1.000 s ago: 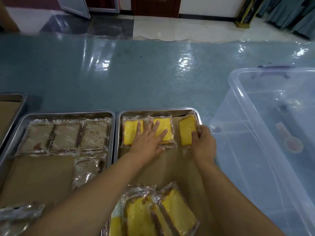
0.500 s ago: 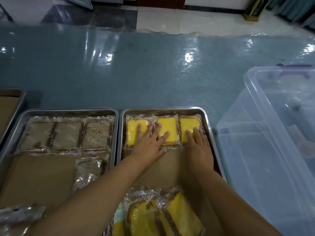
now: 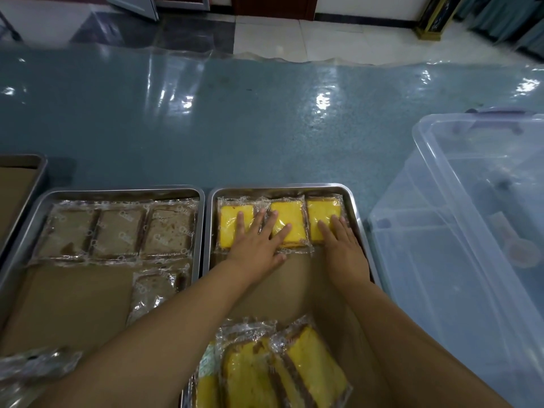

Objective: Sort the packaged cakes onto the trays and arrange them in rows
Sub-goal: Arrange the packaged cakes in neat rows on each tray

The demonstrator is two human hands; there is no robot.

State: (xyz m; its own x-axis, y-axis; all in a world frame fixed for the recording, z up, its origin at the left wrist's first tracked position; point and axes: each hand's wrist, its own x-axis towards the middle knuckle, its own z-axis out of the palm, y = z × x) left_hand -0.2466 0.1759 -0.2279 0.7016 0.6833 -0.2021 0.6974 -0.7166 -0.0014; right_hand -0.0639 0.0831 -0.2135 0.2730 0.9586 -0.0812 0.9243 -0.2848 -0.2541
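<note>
A: How much is done on the rectangular steel tray on the right [image 3: 357,219]?

B: One row of three yellow cakes in clear wrappers [image 3: 322,212] is laid along its far edge. The left hand [image 3: 259,240] is spread flat across the first two, and the right hand [image 3: 343,248] is laid flat on the third. Nothing is gripped by either.

A: And what is left?

B: A loose pile of yellow wrapped cakes [image 3: 279,369] is seen unsorted at the tray's near end. On the steel tray to the left [image 3: 117,191], one row of three brown wrapped cakes [image 3: 117,231] is set, and a fourth brown cake [image 3: 156,285] is lying askew below it. Further rows are judged to be needed on both trays
</note>
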